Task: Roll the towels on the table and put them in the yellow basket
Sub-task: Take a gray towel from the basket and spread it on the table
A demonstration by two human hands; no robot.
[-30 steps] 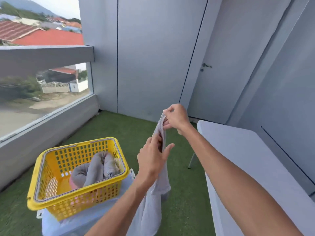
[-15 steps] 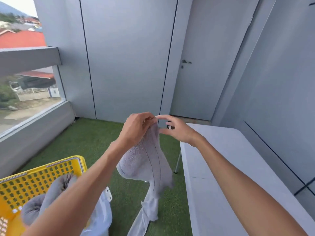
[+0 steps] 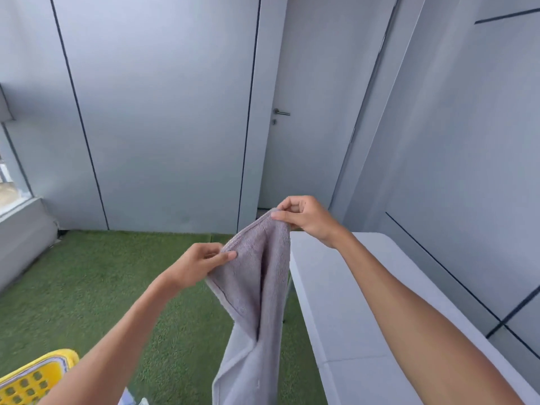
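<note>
Spreading towel [image 3: 257, 276] in mid-air, left of counter [image 3: 350, 302] | left hand [image 3: 194, 266] fingers pinch near edge, right hand [image 3: 306, 219] fingers pinch far top corner (likely to open it flat for rolling) | yellow basket [image 3: 35, 378] near-left, on floor side.

— What sort of place is this?
— A home balcony: green artificial turf floor [image 3: 96, 287] at 8 o'clock, grey panelled walls [image 3: 163, 112], grey door with metal lever handle [image 3: 282, 113] at 12.
</note>
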